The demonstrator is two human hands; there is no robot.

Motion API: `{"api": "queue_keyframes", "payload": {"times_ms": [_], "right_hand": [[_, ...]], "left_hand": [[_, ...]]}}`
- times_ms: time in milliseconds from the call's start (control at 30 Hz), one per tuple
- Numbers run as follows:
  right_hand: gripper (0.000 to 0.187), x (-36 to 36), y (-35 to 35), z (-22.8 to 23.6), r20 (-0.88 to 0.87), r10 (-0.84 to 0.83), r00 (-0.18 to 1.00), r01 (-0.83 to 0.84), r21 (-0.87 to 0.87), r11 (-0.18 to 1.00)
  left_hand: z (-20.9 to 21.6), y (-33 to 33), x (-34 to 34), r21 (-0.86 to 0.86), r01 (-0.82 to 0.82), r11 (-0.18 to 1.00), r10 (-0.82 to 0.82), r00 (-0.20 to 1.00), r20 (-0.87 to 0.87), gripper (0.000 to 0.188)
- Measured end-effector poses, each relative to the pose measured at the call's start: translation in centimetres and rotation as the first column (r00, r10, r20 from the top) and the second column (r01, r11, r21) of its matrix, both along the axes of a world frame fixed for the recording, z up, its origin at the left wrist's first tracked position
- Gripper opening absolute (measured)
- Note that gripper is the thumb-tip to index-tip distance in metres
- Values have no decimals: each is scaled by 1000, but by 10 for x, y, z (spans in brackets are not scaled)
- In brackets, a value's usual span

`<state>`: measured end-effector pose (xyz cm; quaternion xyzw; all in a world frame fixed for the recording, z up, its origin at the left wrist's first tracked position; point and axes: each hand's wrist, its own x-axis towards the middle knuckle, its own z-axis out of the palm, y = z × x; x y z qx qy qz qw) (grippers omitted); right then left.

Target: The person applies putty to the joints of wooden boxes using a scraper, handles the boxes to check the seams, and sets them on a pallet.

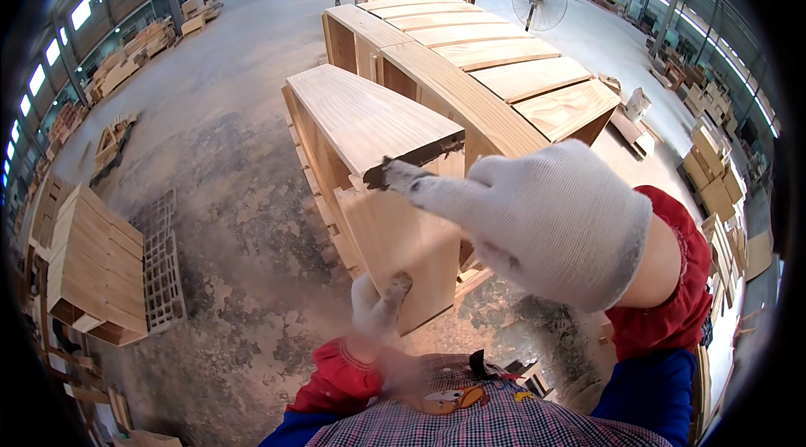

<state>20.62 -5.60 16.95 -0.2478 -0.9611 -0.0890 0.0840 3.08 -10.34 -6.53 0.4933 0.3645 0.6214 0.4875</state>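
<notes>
Pale wooden box ahead of the person, between the hands; dark band along the near edge of its top. Left hand half closed around its lower left edge, thumb on the near face. Right hand at the band's left end: index extended, smudged tip apparently touching, other fingers curled; cannot tell if it holds anything. Larger wooden unit just beyond. Blotchy grey floor; hall with stacked wood and standing fan. Right forearm angles inward, red cuff at wrist.
</notes>
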Motion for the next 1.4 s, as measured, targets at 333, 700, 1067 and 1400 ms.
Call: {"api": "queue_keyframes", "payload": {"times_ms": [333, 700, 1067, 1400], "right_hand": [[36, 65, 28, 16, -7, -249, 969, 249, 31, 968], [71, 88, -9, -49, -665, -549, 507, -485, -746, 456], [76, 109, -62, -140, -639, -763, -98, -493, -635, 595], [68, 110, -111, -179, -468, -841, -271, -359, -762, 539]], "left_hand": [[14, -5, 7, -57, -75, 996, 77, 997, 23, 16], [-15, -8, 16, -117, 244, 963, -267, 928, -260, 27], [-35, 7, 24, -157, 675, 721, -690, 676, -259, 89], [17, 97, -13, -105, 509, 854, -350, 712, 609, 68]]}}
